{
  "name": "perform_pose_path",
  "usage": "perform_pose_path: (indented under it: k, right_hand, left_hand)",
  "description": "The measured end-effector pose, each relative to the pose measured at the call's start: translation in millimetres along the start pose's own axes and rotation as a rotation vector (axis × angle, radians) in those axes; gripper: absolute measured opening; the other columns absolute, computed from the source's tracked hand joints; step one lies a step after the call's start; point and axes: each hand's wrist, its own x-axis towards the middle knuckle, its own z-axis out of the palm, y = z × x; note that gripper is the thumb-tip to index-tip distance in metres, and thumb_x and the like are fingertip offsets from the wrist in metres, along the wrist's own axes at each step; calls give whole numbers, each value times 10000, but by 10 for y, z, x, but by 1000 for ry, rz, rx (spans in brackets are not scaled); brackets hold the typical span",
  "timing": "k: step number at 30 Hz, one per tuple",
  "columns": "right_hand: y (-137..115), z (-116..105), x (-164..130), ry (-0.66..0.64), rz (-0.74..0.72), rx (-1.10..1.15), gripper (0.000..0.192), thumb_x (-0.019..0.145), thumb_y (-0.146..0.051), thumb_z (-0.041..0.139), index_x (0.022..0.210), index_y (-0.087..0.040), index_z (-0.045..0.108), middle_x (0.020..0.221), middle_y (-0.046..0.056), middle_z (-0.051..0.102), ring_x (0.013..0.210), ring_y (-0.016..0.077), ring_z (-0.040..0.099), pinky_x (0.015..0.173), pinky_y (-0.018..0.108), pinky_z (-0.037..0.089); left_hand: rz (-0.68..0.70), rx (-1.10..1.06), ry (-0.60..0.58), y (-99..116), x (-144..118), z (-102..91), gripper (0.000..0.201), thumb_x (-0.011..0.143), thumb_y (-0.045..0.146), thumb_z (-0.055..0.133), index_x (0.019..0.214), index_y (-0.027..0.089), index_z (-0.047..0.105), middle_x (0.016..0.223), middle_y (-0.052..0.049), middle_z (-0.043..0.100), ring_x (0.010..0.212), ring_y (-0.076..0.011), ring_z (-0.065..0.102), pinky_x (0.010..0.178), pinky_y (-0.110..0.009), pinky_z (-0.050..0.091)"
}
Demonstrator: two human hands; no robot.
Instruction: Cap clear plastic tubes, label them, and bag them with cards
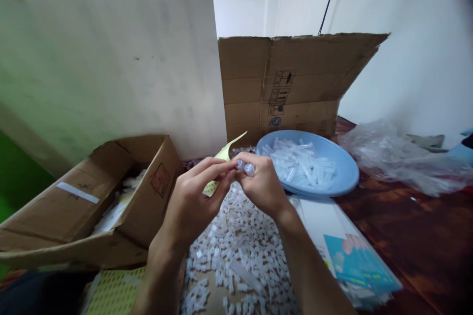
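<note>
Head view, only camera; both hands raised together at centre, above a pile of small white plastic pieces [236,251] spread on the near surface. Left hand [194,202] pinches a yellow sheet [225,155] between thumb and forefinger; the sheet's pointed free end curls up and to the right, and its lower part shows below the fingers. Right hand [260,184] is closed around small clear tubes [246,167]; two rounded ends poke out beside the left fingertips, touching or nearly touching the sheet; whether anything is stuck on them yet, cannot tell.

Blue bowl [347,174] sits just right and far of the hands, holding a heap of clear tubes of the same look; these read as stock or as finished items, cannot tell which. Open cardboard box [148,192] lies to the left, tipped on its side, with pale items inside, too blurred to name. Second yellow sheet [114,293] lies flat at the near left edge. Flattened cardboard [288,83] stands behind the bowl; white board [111,69] leans far left. Crumpled clear plastic bag [399,157] lies far right on the dark table [414,236]; printed blue packets [356,263] stack near right.

Judgement on progress: work looks mid-run; bowl well filled, pile beneath the hands large, so plenty seems left to handle; share done cannot be read from this view.
</note>
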Motion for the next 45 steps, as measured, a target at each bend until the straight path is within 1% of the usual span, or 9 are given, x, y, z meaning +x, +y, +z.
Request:
perform_pose_path:
  k: [4, 8, 15, 17, 19, 23, 28, 34, 45]
  right_hand:
    - [-1, 20, -10, -7, 0, 39, 174, 832, -32, 607, 792, -187, 675, 768, -14, 666, 711, 145, 584, 660, 259, 414]
    - [-21, 38, -23, -24, -7, 75, 189, 836, -23, 607, 826, -189, 697, 785, -17, 677, 716, 143, 598, 663, 261, 421]
    - [-34, 61, -23, -43, -44, 61, 157, 864, -55, 632, 831, -195, 697, 798, -16, 669, 728, 148, 596, 679, 271, 424]
    - [-31, 68, -16, -26, -76, 24, 136, 871, -71, 640, 817, -190, 679, 796, -11, 666, 725, 150, 599, 679, 271, 423]
    - [-25, 73, -14, 9, -116, -32, 127, 866, -77, 648, 799, -185, 656, 782, -7, 655, 716, 153, 597, 673, 270, 419]
    - [-2, 78, -26, 42, -192, -128, 114, 858, -77, 637, 814, -182, 635, 795, 14, 652, 729, 171, 606, 679, 277, 417]
    - [26, 80, -38, 42, -235, -204, 116, 871, -83, 603, 837, -192, 624, 811, 23, 650, 748, 181, 612, 690, 281, 420]
    - [17, 112, -49, 40, -253, -235, 125, 890, -93, 570, 830, -194, 612, 802, 25, 642, 725, 175, 597, 678, 286, 415]
    - [21, 91, -50, 26, -227, -264, 134, 900, -98, 560, 831, -199, 615, 807, 28, 646, 733, 172, 592, 693, 286, 425]
  left_hand:
    - [-25, -12, 17, 4, -10, -19, 194, 910, 102, 676, 1070, 196, 734, 972, -14, 706, 761, -97, 669, 715, -203, 549]
    - [-58, -14, 39, -7, -25, -41, 120, 900, 117, 697, 1002, 176, 721, 948, -16, 694, 732, -96, 665, 666, -194, 538]
    - [1, 37, 39, -41, -28, -103, 165, 905, 127, 692, 1043, 204, 739, 960, -22, 706, 811, -121, 668, 734, -224, 535]
    - [-76, -16, 43, -39, -28, -99, 112, 901, 161, 705, 1002, 196, 738, 939, -22, 703, 763, -116, 663, 710, -222, 538]
    - [-214, -120, 27, -39, -33, -76, 73, 892, 218, 726, 958, 188, 726, 913, -24, 706, 733, -122, 667, 686, -228, 545]
    - [-461, -394, 6, -57, -52, -8, 156, 857, 301, 770, 932, 178, 711, 876, -39, 727, 761, -159, 691, 668, -242, 549]
    - [-586, -602, 28, -58, -49, 8, 185, 798, 281, 825, 897, 162, 725, 831, -37, 736, 746, -152, 694, 668, -219, 542]
    - [-627, -651, -5, -43, -34, -47, 184, 834, 316, 784, 886, 153, 716, 782, -37, 721, 719, -159, 698, 677, -240, 550]
    - [-563, -552, -38, -17, -24, -64, 207, 886, 363, 722, 879, 159, 693, 763, -36, 697, 713, -156, 673, 698, -254, 549]
